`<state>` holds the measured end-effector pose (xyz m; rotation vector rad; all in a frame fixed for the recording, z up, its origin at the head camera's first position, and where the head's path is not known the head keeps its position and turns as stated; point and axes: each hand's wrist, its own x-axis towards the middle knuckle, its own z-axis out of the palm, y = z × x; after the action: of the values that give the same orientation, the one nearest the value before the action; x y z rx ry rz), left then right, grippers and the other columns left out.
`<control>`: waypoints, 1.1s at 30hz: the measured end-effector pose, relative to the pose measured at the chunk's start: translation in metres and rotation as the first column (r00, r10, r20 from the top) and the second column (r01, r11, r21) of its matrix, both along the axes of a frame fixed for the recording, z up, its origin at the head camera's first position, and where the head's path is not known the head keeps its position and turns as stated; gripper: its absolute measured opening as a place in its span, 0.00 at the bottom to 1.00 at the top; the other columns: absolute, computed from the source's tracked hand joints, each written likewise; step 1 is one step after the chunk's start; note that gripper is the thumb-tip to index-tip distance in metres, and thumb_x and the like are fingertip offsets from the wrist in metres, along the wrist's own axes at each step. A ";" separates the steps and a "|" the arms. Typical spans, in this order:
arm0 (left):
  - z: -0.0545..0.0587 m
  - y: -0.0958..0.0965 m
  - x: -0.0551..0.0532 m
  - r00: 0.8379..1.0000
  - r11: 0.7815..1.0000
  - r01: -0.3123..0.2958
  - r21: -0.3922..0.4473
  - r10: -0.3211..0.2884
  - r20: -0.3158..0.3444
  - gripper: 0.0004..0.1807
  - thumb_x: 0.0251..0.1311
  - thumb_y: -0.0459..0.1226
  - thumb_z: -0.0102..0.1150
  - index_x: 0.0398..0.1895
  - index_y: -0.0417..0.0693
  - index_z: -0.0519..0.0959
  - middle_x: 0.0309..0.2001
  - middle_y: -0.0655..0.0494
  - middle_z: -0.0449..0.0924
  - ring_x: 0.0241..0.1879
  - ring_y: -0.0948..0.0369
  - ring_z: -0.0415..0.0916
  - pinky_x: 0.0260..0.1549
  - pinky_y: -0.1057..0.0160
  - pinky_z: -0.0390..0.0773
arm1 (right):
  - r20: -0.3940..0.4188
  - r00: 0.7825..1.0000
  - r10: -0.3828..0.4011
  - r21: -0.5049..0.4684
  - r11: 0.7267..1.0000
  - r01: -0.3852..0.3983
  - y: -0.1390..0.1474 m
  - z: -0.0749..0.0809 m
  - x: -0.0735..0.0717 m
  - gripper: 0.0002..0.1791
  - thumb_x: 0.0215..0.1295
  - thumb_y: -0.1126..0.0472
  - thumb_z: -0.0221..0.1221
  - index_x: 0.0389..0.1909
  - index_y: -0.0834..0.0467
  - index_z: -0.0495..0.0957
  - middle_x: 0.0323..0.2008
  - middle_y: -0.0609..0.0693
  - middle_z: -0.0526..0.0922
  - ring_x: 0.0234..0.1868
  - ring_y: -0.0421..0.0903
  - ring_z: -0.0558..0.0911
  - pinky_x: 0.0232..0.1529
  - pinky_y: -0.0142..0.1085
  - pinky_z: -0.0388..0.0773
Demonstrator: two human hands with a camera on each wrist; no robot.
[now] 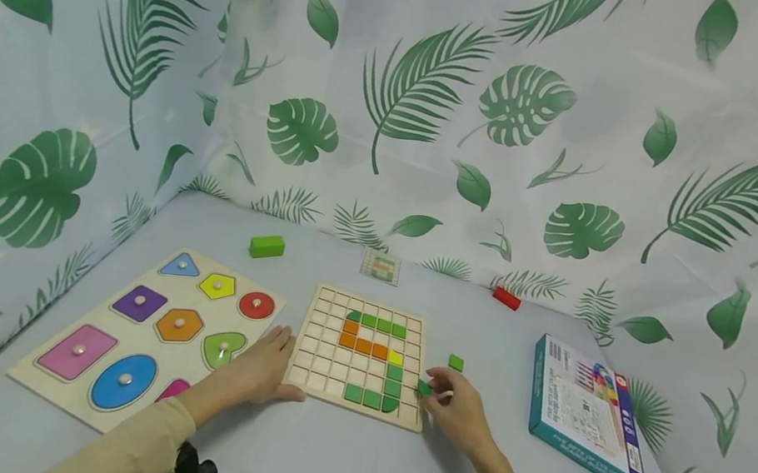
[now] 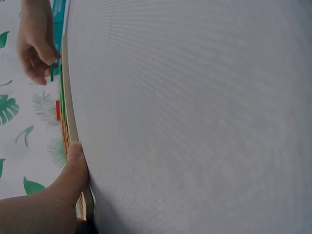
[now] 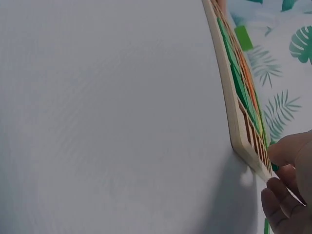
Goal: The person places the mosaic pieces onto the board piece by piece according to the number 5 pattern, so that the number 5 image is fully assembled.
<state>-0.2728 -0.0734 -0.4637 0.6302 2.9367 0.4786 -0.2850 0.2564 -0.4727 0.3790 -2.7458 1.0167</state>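
A square wooden grid board lies mid-table, with green, orange and yellow tiles set in its cells in a 5-like shape. My left hand rests at the board's lower left corner, fingers extended along its left side; the left wrist view shows the thumb against the front edge. Between right thumb and fingertips I pinch a small green tile at the board's right edge. In the right wrist view this right hand partly hides the tile. Just beyond it a loose green square tile lies on the table.
Left of the grid sits a knobbed shape puzzle board. Farther back are a green block, a small pattern card and a red block. A teal box lies at the right. Leaf-printed cloth hangs behind.
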 end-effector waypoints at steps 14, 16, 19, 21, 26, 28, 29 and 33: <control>-0.002 -0.001 -0.001 1.000 1.000 0.001 0.004 -0.001 -0.007 0.50 0.53 0.56 0.63 0.64 0.23 0.59 0.67 0.29 0.55 0.69 0.42 0.49 0.68 0.52 0.51 | -0.056 0.995 0.080 -0.106 0.991 -0.086 -0.035 0.000 -0.001 0.19 0.48 0.78 0.63 0.44 0.66 0.77 0.34 0.53 0.79 0.37 0.47 0.79 0.40 0.38 0.81; -0.002 0.000 -0.001 1.000 1.000 -0.001 0.003 0.001 -0.006 0.50 0.53 0.56 0.63 0.64 0.23 0.59 0.67 0.29 0.55 0.69 0.42 0.49 0.68 0.52 0.51 | -0.066 0.994 0.092 -0.113 0.989 -0.099 -0.041 -0.001 -0.001 0.18 0.47 0.78 0.63 0.43 0.67 0.77 0.33 0.52 0.79 0.37 0.47 0.79 0.40 0.38 0.81; -0.002 0.000 -0.002 1.000 1.000 -0.006 -0.007 0.006 -0.004 0.50 0.54 0.56 0.63 0.64 0.23 0.59 0.67 0.30 0.55 0.69 0.42 0.49 0.68 0.52 0.51 | -0.072 0.992 0.101 -0.092 0.990 -0.108 -0.051 -0.001 0.000 0.18 0.47 0.77 0.64 0.42 0.65 0.77 0.32 0.50 0.78 0.37 0.46 0.79 0.41 0.38 0.81; -0.002 0.000 -0.002 1.000 1.000 -0.011 -0.007 0.011 -0.001 0.50 0.54 0.56 0.63 0.65 0.24 0.59 0.67 0.30 0.55 0.69 0.42 0.49 0.68 0.52 0.51 | -0.078 0.991 0.110 -0.052 0.992 -0.115 -0.058 -0.001 0.001 0.17 0.48 0.75 0.65 0.42 0.63 0.77 0.32 0.48 0.78 0.37 0.44 0.78 0.42 0.39 0.80; -0.002 0.000 -0.002 1.000 1.000 -0.010 0.001 0.010 0.005 0.50 0.54 0.56 0.62 0.65 0.24 0.58 0.67 0.31 0.54 0.69 0.42 0.48 0.68 0.52 0.51 | -0.127 0.979 0.159 0.026 0.987 -0.157 -0.071 -0.001 0.003 0.18 0.49 0.71 0.66 0.43 0.62 0.78 0.33 0.47 0.80 0.39 0.45 0.78 0.43 0.42 0.79; -0.003 0.000 -0.003 1.000 1.000 -0.009 -0.003 0.009 0.007 0.50 0.54 0.57 0.62 0.65 0.24 0.58 0.68 0.31 0.54 0.69 0.42 0.48 0.68 0.53 0.51 | -0.135 0.975 0.175 0.022 0.985 -0.174 -0.075 -0.001 0.003 0.18 0.48 0.71 0.66 0.43 0.63 0.78 0.34 0.48 0.80 0.39 0.46 0.78 0.44 0.43 0.79; -0.003 0.000 -0.003 1.000 1.000 -0.010 -0.004 0.010 0.007 0.50 0.54 0.57 0.62 0.65 0.24 0.58 0.68 0.31 0.54 0.69 0.42 0.48 0.68 0.53 0.51 | -0.140 0.974 0.180 0.024 0.984 -0.178 -0.078 -0.001 0.003 0.18 0.48 0.71 0.66 0.43 0.62 0.78 0.34 0.48 0.80 0.39 0.46 0.78 0.44 0.43 0.78; -0.002 -0.001 -0.003 1.000 1.000 -0.014 -0.004 0.014 0.004 0.51 0.54 0.57 0.62 0.65 0.24 0.58 0.67 0.31 0.54 0.69 0.42 0.49 0.68 0.53 0.52 | -0.119 0.974 0.195 0.015 0.981 -0.194 -0.086 -0.001 0.003 0.18 0.49 0.71 0.66 0.43 0.62 0.78 0.34 0.47 0.80 0.40 0.46 0.77 0.43 0.43 0.78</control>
<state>-0.2755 -0.0741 -0.4658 0.6078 2.9396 0.4743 -0.2819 0.1702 -0.4741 0.6982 -2.6429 0.9974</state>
